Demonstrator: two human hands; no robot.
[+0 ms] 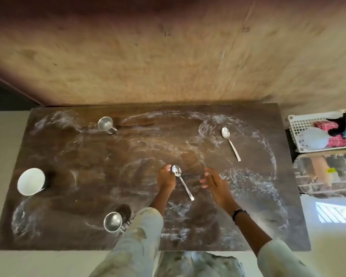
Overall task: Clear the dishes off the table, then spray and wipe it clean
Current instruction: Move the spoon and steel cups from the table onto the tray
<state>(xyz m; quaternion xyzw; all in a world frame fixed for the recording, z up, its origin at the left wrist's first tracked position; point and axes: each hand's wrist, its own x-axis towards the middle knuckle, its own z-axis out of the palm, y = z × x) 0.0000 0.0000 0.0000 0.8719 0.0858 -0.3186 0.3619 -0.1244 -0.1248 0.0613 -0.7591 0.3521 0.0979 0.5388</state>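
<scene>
The left hand point(166, 177) has its fingers curled at the bowl of a steel spoon point(181, 180), fingertips touching the bowl's edge; whether they actually pinch it cannot be told. The spoon is shiny, its bowl at 12 o'clock and its handle running toward 5 o'clock across the table point(88, 156). The right hand point(215, 181), at 3 o'clock from the spoon, is loosely spread and holds nothing. The dark wooden tabletop is streaked with white swirls. A second spoon point(230, 142) lies at 1 o'clock, one steel mug point(106, 124) at 10 o'clock, another mug point(114, 222) at 7 o'clock, and a white cup point(31, 181) at 9 o'clock. A white basket point(300, 124) sits off the table at 2 o'clock.
</scene>
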